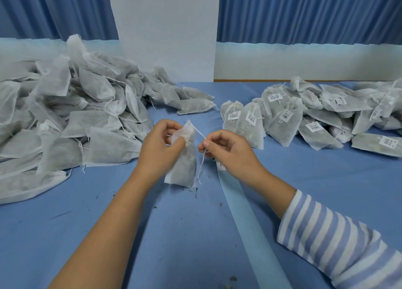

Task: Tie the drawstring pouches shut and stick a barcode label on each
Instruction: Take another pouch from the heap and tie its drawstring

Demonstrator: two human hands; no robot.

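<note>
**Mia:** Why is that big heap of pouches (65, 119) on the left side of the table (108, 234)?

**Ben:** I think they wait their turn there. Their tops look loose, and I see no stickers on them.

**Mia:** What is the left hand (158, 149) doing?

**Ben:** Its fingers are curled round the neck of one pouch (185, 164). It holds it upright in the middle, near the table. I guess that's so nothing spills out.

**Mia:** And the string (201, 134)?

**Ben:** The right hand (228, 151) pinches it between thumb and finger and holds it out to the side. That should squeeze the top shut, ready for a knot.

**Mia:** There's a long pale strip (250, 219) under that hand.

**Ben:** It looks like sticker paper, with one label peeking out at its far end. It's probably kept close so a sticker is easy to grab.

**Mia:** And the finished pile (315, 114) on the right?

**Ben:** Those are tied and have barcode stickers. Done ones lie there, apart from the others, so nobody mixes them up.
</note>
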